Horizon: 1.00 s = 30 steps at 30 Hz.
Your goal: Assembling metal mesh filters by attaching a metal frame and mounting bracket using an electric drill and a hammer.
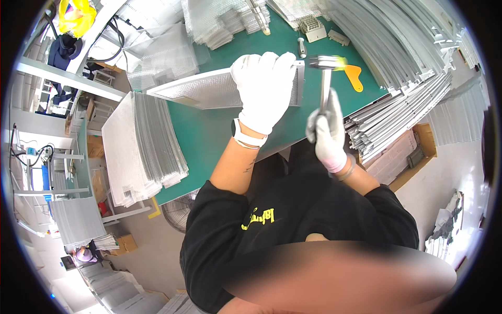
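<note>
A silver-faced panel with a metal frame [209, 89] stands tilted on the green tabletop [204, 125]. My left hand [264, 91], in a white glove, is closed over its upper edge near the right end. In my right hand [329, 138], also gloved, is a hammer [325, 86], gripped by its handle. The hammer head is raised just right of the panel's end, apart from it. Beyond the head lies a small screwdriver [301, 48]. An orange scraper [354, 78] rests to the right of the hammer.
Mesh-like sheets [151, 144] are stacked at the table's left. Long metal strips [402, 110] pile up along the right. Bubble-wrapped pieces [217, 21] and white blocks [312, 29] occupy the far side. A fan [179, 212] stands below the near left edge, and a cardboard box [418, 157] at lower right.
</note>
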Motion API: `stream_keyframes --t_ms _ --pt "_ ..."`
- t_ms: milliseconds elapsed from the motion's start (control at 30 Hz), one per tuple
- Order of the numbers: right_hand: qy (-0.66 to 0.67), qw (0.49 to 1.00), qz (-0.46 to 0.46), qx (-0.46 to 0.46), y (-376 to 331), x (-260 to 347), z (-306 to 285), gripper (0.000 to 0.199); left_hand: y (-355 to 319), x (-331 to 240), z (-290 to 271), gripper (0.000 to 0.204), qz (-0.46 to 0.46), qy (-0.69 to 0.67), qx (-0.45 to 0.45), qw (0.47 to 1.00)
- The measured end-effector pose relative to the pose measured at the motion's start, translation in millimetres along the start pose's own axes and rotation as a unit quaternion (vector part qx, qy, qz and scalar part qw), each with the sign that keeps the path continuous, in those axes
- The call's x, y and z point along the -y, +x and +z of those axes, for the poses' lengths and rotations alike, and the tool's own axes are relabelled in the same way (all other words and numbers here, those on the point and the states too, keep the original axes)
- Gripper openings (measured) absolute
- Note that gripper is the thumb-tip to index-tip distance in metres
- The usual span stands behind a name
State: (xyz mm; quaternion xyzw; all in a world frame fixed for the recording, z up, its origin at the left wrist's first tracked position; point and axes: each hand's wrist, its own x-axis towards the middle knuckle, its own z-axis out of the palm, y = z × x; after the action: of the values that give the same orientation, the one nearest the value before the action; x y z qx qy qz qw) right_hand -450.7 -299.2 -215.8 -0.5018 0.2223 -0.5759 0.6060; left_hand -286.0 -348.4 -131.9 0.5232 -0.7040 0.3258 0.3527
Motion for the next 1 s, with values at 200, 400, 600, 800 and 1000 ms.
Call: stream_keyframes --t_ms 200,400,600,800,1000 --pt "0.001 0.999 0.036 0.031 -5.1 -4.2 6.5 0.068 -8.1 2.5 1.4 0.015 -0.013 0.005 0.004 1.0" --pt "-0.26 0.961 -0.039 -0.08 52.5 77.0 -42.0 0.063 -6.9 -3.1 -0.4 0.031 -0.031 -0.064 -0.088 0.994" --pt "-0.42 0.863 -0.248 0.132 95.0 188.3 -48.3 0.05 1.5 -7.0 22.7 0.051 -0.084 -0.04 -0.145 0.985" --pt "-0.674 0.675 -0.065 0.293 92.0 164.0 -48.5 0.053 -0.1 -7.0 24.8 0.055 -0.09 -0.036 -0.147 0.984" --pt "-0.666 0.697 0.054 0.259 95.0 43.1 -110.2 0.056 -1.8 -10.9 17.2 0.044 -0.048 -0.022 -0.15 0.987"
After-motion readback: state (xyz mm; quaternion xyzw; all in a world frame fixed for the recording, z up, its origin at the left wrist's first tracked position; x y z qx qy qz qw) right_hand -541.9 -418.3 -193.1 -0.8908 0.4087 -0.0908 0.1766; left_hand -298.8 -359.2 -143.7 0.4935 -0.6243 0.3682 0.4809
